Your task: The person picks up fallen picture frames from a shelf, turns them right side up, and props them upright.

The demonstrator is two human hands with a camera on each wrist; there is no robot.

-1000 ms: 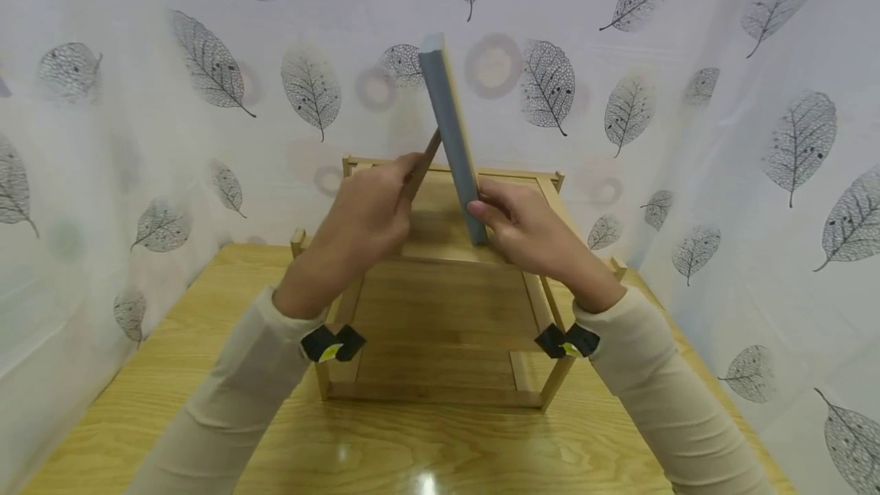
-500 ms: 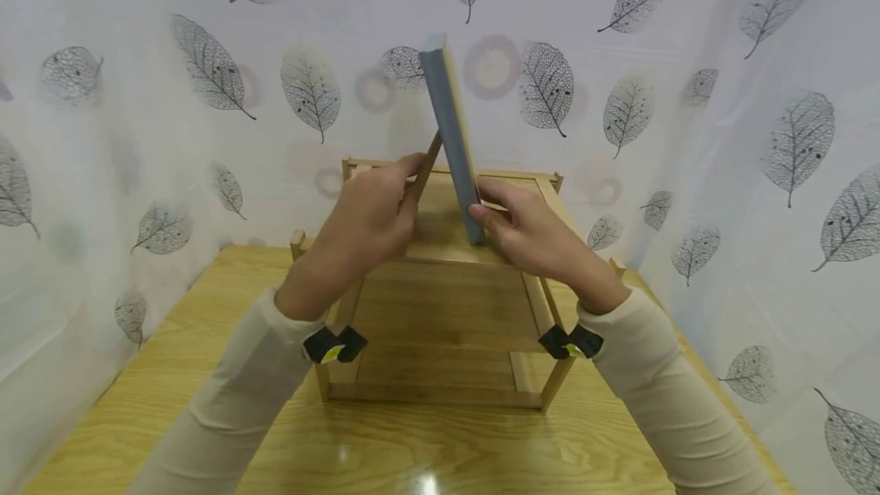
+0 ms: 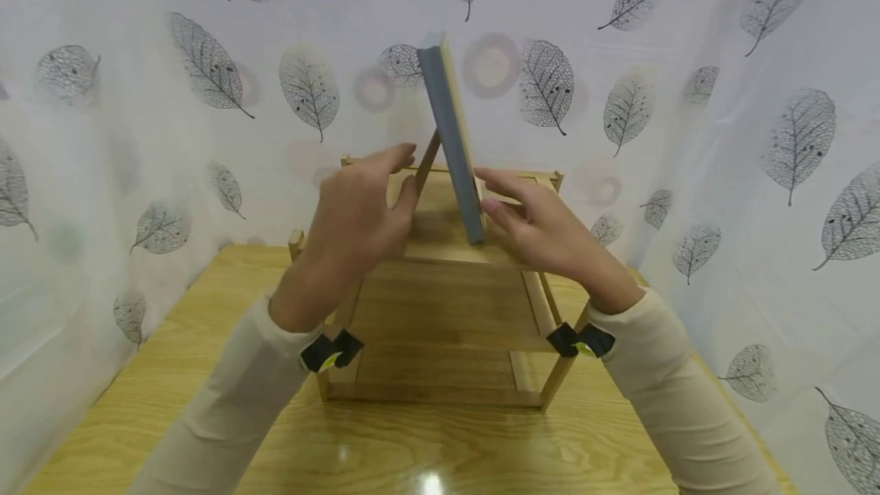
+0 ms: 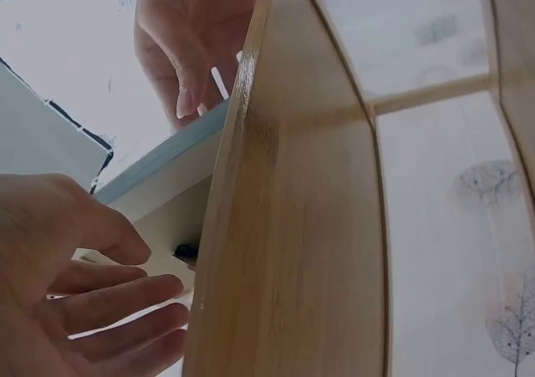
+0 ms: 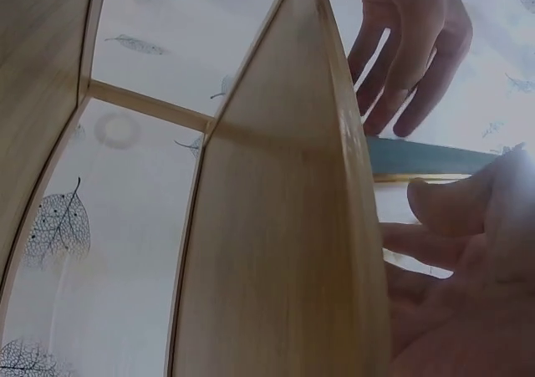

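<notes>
A blue-edged picture frame point(image 3: 448, 136), seen nearly edge-on in the head view, stands tilted with its top toward the left. Its thin brown support leg point(image 3: 428, 159) slants out behind it on the left. Both rest on the top board of a wooden shelf rack point(image 3: 447, 312). My left hand point(image 3: 354, 212) is beside the leg, fingers loosely spread and thumb near it. On the other side, my right hand point(image 3: 543, 228) has relaxed fingers, its fingertips right at the frame's right face. Neither hand grips anything. In the left wrist view, the shelf board hides part of the frame point(image 4: 171, 155).
The rack stands on a wood-grain table point(image 3: 412, 449), with lower boards under the top one and posts at its corners. A pale curtain point(image 3: 722, 136) printed with leaves surrounds the table at the back and sides.
Both hands have loosened: the left has let go of the leg and shifted left, and the right thumb and fingers have come off the frame toward the right. The frame keeps its tilt.
</notes>
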